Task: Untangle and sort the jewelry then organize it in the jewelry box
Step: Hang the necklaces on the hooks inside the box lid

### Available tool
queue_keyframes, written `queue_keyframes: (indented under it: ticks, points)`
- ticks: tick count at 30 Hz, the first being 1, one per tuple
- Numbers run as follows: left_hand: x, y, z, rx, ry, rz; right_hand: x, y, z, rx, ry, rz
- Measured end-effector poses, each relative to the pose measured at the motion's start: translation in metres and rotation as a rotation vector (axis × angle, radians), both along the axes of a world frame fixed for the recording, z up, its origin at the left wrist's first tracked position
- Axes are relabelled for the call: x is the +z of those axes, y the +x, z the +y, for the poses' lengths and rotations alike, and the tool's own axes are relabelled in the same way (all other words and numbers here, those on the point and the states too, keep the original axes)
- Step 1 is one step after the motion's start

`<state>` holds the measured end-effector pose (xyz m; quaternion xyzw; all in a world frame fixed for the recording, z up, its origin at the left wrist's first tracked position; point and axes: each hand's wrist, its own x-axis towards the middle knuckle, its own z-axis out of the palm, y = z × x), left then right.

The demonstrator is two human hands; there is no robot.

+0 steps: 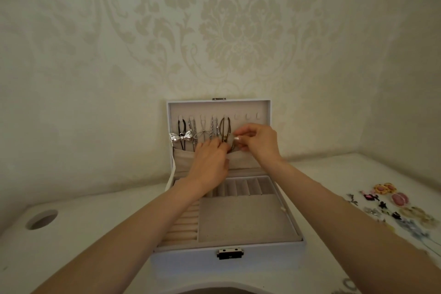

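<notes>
A round hole (42, 219) sits far left in the white table (95, 234). In the middle stands the white jewelry box (191, 262), with a small metal lock (230, 253) on its front. It is open, and its lid (214, 107) stands upright against the patterned wall.

Necklaces hang from hooks inside the lid. First comes a black cord necklace with a shiny silver bow (180, 138), then silver chain necklaces (192, 129), then a dark cord necklace with gold bits (224, 126). Their low ends drop into a beige cloth pocket (185, 157) along the bottom of the lid.

The left hand (210, 160) reaches to the top edge of that pocket. Its fingertips are hidden there — I cannot tell if they hold anything. Just beside it, the right hand (259, 142) pinches the low end of the dark cord necklace between thumb and first finger. The two hands almost touch.

Three bare hooks (248, 116) are to the right. Far right on the table lies a pile of colourful jewelry (393, 207) — pink, yellow, black and clear pieces.
</notes>
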<state>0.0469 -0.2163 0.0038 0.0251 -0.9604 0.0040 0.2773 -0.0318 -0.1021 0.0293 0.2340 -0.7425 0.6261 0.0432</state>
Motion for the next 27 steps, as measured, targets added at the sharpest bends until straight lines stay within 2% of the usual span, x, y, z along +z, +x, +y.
queue_keyframes:
  ticks: [5, 7, 14, 18, 21, 24, 27]
  points:
    - [0.0, -0.004, 0.002, 0.049, -0.048, -0.082, -0.014, -0.002, 0.0, -0.101, 0.444, 0.424]
    - [0.0, -0.005, 0.002, 0.068, -0.073, -0.102, -0.019, -0.002, 0.001, -0.11, 0.55, 0.524]
    - [0.005, -0.005, 0.001, 0.062, -0.08, 0.004, -0.018, 0.001, 0.009, -0.079, 0.492, 0.583]
    - [0.008, -0.003, 0.0, 0.083, -0.068, 0.107, -0.022, 0.005, 0.012, -0.03, 0.552, 0.622]
    - [0.01, -0.002, -0.002, 0.085, -0.04, 0.19, -0.029, 0.0, 0.014, -0.083, 0.476, 0.659]
    - [0.006, -0.003, -0.005, 0.074, 0.029, 0.307, -0.035, 0.0, 0.019, -0.156, 0.389, 0.676]
    - [0.008, 0.001, 0.001, -0.011, 0.122, 0.297, -0.035, 0.004, 0.031, -0.152, 0.36, 0.641]
